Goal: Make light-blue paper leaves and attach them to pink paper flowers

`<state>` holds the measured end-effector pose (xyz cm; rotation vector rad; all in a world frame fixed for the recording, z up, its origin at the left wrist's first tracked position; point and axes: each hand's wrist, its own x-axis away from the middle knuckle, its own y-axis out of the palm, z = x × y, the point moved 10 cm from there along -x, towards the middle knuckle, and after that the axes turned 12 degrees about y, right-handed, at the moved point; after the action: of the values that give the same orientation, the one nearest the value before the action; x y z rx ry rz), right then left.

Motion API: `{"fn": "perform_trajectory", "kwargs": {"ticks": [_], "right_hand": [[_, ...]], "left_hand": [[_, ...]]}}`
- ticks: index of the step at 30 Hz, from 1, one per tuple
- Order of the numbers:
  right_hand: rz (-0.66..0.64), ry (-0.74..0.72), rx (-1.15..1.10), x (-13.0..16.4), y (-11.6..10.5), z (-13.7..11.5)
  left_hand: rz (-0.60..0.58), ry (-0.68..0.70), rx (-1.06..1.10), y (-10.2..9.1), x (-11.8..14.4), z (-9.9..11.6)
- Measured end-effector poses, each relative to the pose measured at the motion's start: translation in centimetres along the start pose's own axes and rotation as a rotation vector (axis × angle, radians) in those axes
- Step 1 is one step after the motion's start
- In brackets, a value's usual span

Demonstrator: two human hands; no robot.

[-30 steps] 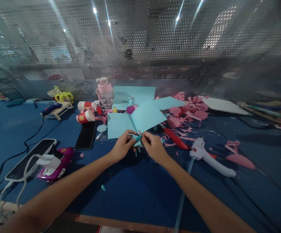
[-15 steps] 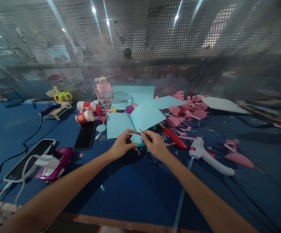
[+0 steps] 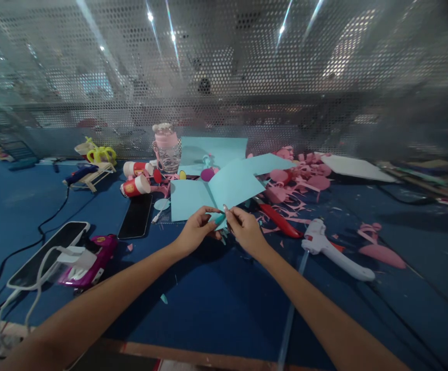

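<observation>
A: Quickly, hands? Left hand (image 3: 193, 233) and right hand (image 3: 244, 231) meet, fingers (image 3: 211, 212) clamped on a small teal paper piece (image 3: 219, 220), held just above the worktop (image 3: 216, 304).
B: Risk?
A: Piece is tiny; it may tear or slip if the pinch twists. Blue paper sheets (image 3: 216, 188) lie just beyond the fingertips, glue gun (image 3: 334, 250) right of them; a snag could drag scraps.

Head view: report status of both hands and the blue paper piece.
Left hand and right hand pinch the small light-blue paper piece together. Blue paper sheets just behind. Glue gun to the right, untouched.
</observation>
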<state>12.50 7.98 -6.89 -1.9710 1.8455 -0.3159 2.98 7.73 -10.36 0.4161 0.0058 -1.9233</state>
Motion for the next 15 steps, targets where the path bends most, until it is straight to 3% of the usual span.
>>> {"fn": "perform_trajectory", "kwargs": {"ticks": [5, 15], "right_hand": [[0.158, 0.004, 0.09, 0.9, -0.2, -0.5], [0.155, -0.01, 0.148, 0.7, 0.2, -0.6]], "left_hand": [[0.119, 0.047, -0.084, -0.9, 0.2, 0.3], [0.226, -0.067, -0.041, -1.4, 0.8, -0.9]]}}
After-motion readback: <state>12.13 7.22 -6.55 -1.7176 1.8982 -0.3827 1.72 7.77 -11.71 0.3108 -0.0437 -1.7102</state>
